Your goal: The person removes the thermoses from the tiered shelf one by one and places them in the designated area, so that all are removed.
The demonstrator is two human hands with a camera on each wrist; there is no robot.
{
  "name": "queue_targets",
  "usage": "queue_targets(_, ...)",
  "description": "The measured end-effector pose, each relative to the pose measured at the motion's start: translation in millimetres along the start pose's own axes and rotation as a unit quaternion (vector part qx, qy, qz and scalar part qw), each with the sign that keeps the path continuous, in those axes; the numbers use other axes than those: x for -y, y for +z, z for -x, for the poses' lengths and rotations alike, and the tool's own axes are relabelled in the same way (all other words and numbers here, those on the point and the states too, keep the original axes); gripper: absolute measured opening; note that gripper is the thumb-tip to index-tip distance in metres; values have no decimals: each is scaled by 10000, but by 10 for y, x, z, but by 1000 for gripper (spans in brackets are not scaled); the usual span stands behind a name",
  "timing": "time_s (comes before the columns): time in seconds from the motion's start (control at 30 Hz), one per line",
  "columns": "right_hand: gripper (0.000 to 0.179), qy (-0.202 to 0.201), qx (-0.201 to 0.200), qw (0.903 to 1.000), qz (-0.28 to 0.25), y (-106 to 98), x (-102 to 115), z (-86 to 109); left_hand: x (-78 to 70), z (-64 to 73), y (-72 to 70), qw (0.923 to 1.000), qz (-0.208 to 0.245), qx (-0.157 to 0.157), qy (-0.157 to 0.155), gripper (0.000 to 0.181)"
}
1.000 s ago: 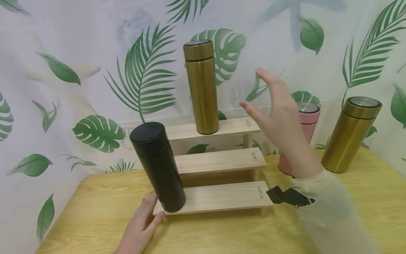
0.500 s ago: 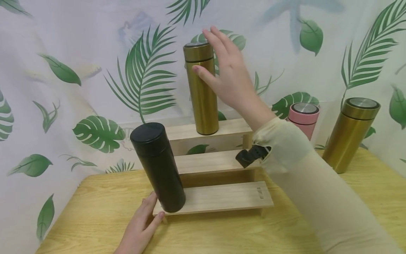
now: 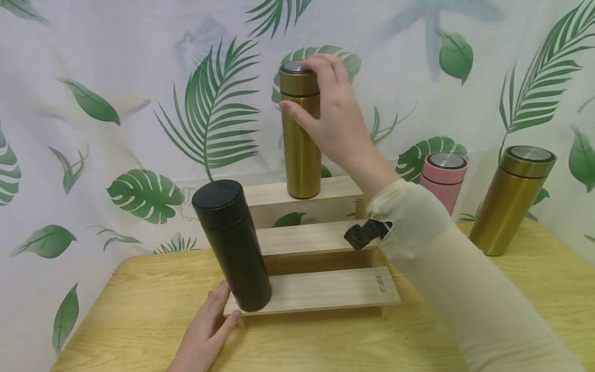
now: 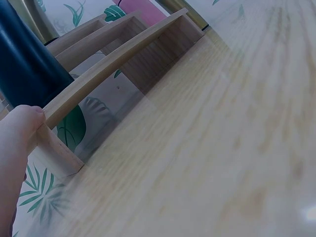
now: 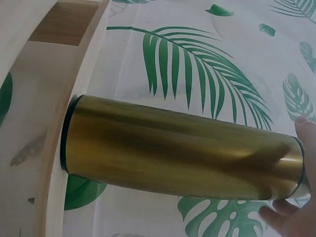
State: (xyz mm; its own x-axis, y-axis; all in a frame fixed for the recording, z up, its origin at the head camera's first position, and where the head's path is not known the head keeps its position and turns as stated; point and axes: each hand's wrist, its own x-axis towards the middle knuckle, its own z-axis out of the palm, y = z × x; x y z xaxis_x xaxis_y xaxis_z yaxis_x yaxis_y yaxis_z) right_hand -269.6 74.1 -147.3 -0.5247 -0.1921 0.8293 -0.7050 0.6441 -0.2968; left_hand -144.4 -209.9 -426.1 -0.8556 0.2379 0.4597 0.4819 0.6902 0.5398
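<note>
My right hand [image 3: 339, 111] grips the upper part of a gold thermos [image 3: 302, 155], its thumb across the front near the lid seam and fingers behind the lid. This thermos stands on the top tier of a three-step wooden display rack [image 3: 330, 292]. In the right wrist view, the base of the gold thermos [image 5: 173, 148] meets the shelf edge. My left hand [image 3: 204, 323] holds the left end of the rack's lowest tier, thumb at the front edge. Right beside it, a black thermos [image 3: 232, 248] stands on that tier.
To the right of the rack, a pink thermos [image 3: 443, 181] and a second gold thermos [image 3: 513, 201] stand on the wooden table [image 3: 139, 310]. My right sleeve partly covers the pink one. A leaf-printed cloth [image 3: 116, 77] hangs behind.
My right hand has moved left from beside the rack and closed around the gold thermos's top. The thermos has tilted slightly, its top shifting right. My left hand has stayed in place.
</note>
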Motion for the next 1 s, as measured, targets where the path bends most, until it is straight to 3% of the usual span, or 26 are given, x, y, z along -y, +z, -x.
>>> queue_targets(0.23, 59, -623, -1001, 9922, -395, -19, -20, 139, -7, 9, -4, 10000, 21, 33, -33, 61)
queue_targets(0.43, 60, -826, -1238, 9869, -625, -88, -7, 277, -13, 6, -12, 9999, 44, 55, -114, 61)
queue_targets(0.67, 55, -1293, -2009, 9663, -959, -181, 83, 474, -11, 11, -21, 9998, 21, 77, -172, 62)
queue_targets(0.77, 50, -1291, -2187, 9618, -1020, -236, 144, 569, -9, 10, -18, 9999, 30, 72, -133, 62)
queue_targets(1.0, 37, -894, -2289, 9664, -754, -486, 233, 805, -13, -1, -11, 9997, 71, 137, -185, 62)
